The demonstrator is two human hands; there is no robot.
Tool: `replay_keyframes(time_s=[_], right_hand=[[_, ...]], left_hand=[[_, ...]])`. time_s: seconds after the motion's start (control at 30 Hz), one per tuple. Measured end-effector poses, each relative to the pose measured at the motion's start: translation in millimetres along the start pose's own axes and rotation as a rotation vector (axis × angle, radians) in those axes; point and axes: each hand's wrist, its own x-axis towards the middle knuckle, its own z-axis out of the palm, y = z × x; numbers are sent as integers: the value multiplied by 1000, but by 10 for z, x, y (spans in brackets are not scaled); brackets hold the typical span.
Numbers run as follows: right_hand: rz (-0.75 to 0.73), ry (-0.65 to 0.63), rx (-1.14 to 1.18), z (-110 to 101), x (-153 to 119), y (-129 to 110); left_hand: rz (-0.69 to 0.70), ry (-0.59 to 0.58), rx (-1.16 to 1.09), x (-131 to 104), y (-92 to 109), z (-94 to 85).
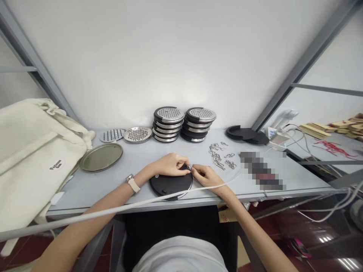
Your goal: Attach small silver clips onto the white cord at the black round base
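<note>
A black round case with a shiny rim [171, 186] lies flat near the table's front edge, apparently a grater disc in its holder. My left hand [170, 165] rests over its far side, thumb and forefinger pinched at the right rim. From the right, my right hand [206, 175] meets it there, its fingertips pinched too. A tiny shiny metal piece [189, 167] shows between the two sets of fingertips; its exact form is mostly hidden. Beyond my right hand lie several small metal clasps [216, 156] in a loose pile.
Two stacks of round graters, the left stack [168, 124] and right stack [199, 124], stand by the wall. Left are loose grater discs [138, 134], a round metal plate [101, 157] and a cream bag [31, 158]. Black holders [245, 133] lie right. A white cable [124, 207] crosses in front.
</note>
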Motion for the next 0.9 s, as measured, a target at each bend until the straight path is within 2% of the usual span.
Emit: replay_keyframes(time_s=[0.9], right_hand=[[4, -13, -12, -5, 0, -6]], left_hand=[[-22, -6, 5, 1, 0, 3]])
